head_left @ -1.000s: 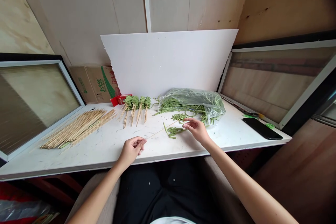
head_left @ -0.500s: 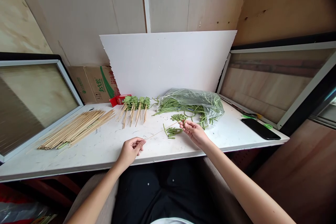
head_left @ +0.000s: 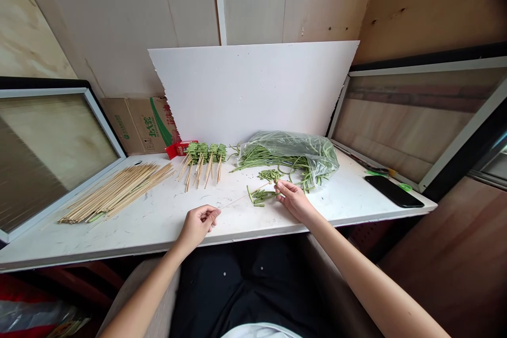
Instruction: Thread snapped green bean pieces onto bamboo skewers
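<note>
My left hand (head_left: 200, 223) is closed in a pinch on a thin bamboo skewer (head_left: 237, 200), which slants up to the right over the table. At its far end my right hand (head_left: 292, 199) pinches a short piece of green bean (head_left: 276, 184), mostly hidden by the fingers. Whether the tip has entered the piece I cannot tell. Just left of the right hand lie cut bean pieces (head_left: 259, 202). Behind them is a small heap of shorter bits (head_left: 269, 175). Long green beans (head_left: 273, 159) spill from a clear plastic bag (head_left: 293, 142).
Loose skewers (head_left: 114, 193) lie in a large pile at left. Several filled bean skewers (head_left: 206, 153) stand in a row by a red packet (head_left: 180, 149). A phone (head_left: 394, 191) rests at right on the white table (head_left: 158, 232). A white board (head_left: 253, 90) leans behind.
My right hand has shifted very slightly right, and less of the bean piece shows between its fingers. The left hand holds its place on the skewer. The view has tilted a little.
</note>
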`<state>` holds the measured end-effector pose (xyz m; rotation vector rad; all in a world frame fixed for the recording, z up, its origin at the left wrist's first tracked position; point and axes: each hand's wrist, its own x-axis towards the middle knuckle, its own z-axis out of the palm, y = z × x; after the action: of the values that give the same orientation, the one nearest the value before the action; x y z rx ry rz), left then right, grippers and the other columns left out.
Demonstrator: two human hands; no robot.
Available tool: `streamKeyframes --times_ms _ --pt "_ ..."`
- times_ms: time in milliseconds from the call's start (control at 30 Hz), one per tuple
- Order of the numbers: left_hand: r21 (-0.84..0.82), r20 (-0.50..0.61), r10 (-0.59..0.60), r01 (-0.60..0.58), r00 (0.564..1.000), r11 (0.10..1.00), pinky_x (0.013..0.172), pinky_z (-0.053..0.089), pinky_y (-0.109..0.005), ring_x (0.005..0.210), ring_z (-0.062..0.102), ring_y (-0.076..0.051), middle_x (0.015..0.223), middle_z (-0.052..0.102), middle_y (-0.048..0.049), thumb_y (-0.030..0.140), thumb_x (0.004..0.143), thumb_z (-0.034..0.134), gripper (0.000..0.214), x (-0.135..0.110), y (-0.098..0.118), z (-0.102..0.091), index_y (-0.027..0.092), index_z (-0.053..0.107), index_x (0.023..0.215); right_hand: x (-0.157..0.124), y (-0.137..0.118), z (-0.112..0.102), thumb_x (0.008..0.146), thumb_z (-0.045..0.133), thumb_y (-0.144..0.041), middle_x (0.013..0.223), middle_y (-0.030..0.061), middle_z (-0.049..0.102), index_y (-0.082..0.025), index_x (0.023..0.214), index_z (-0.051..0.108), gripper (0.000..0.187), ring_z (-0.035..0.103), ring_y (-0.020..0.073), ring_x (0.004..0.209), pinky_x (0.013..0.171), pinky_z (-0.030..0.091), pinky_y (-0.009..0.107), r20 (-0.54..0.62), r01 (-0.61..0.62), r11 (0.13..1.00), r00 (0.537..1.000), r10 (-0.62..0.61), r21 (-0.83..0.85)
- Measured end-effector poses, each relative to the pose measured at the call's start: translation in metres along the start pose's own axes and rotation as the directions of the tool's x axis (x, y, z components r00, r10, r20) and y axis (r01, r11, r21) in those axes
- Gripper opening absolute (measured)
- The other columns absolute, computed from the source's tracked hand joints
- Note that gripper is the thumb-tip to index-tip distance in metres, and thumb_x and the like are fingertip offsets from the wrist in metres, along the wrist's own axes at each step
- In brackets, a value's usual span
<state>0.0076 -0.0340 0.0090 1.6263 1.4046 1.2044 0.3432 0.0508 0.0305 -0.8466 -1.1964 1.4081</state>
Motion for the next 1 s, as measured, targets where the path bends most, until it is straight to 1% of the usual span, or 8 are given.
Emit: streamKeyframes --times_ms 267,500,667,833,1000 --pt "0.0 0.01 0.007 -0.007 1.0 1.0 0.048 0.043 -0.022 0.049 0.052 -0.011 0.063 0.063 -0.0022 0.057 0.09 0.067 0.043 0.001 -0.0039 -0.0003 0.015 0.071 0.084 -0.0003 0.0001 0.0002 0.068 0.089 -0.055 0.091 0.0027 0.064 -0.024 0.087 0.072 0.04 0.058 0.0156 0.082 0.069 0.049 0.026 -0.014 -0.014 0.997 1.0 0.015 0.075" --pt "0.005 0.012 0.008 -0.008 1.0 1.0 0.049 0.043 -0.021 0.049 0.052 -0.011 0.063 0.063 -0.0017 0.057 0.089 0.067 0.043 0.0017 -0.0067 -0.0002 0.015 0.072 0.085 0.0 0.0009 -0.0002 0.068 0.089 -0.057 0.088 0.0028 0.064 -0.023 0.092 0.073 0.044 0.059 0.0158 0.081 0.069 0.05 0.026 -0.022 -0.015 0.998 1.0 0.017 0.06" --pt "0.006 0.013 0.0 0.0 1.0 1.0 0.049 0.043 -0.022 0.05 0.053 -0.011 0.063 0.063 -0.002 0.057 0.089 0.067 0.043 0.0012 -0.0064 -0.0002 0.014 0.073 0.086 0.0005 0.0017 -0.0009 0.069 0.089 -0.055 0.089 0.0025 0.063 -0.023 0.092 0.074 0.042 0.058 0.0145 0.08 0.07 0.051 0.025 -0.014 -0.024 0.997 1.0 0.025 0.076" --pt "0.008 0.014 0.012 -0.012 1.0 1.0 0.049 0.043 -0.022 0.05 0.053 -0.012 0.062 0.063 -0.0021 0.057 0.089 0.067 0.043 0.001 -0.0056 -0.0003 0.015 0.072 0.085 0.0005 0.0017 -0.0013 0.068 0.089 -0.055 0.089 0.0027 0.065 -0.023 0.09 0.074 0.042 0.06 0.0155 0.081 0.07 0.05 0.026 -0.017 -0.026 0.998 0.999 0.027 0.059" --pt "0.065 0.001 0.02 -0.02 1.0 0.998 0.052 0.042 -0.023 0.051 0.053 -0.013 0.06 0.063 -0.0018 0.056 0.09 0.066 0.041 0.0015 -0.0053 0.0007 0.015 0.072 0.084 0.0017 0.0034 -0.0022 0.069 0.089 -0.055 0.089 0.0038 0.065 -0.023 0.088 0.075 0.04 0.06 0.0171 0.084 0.069 0.05 0.027 -0.026 -0.018 0.999 0.999 0.019 0.049"
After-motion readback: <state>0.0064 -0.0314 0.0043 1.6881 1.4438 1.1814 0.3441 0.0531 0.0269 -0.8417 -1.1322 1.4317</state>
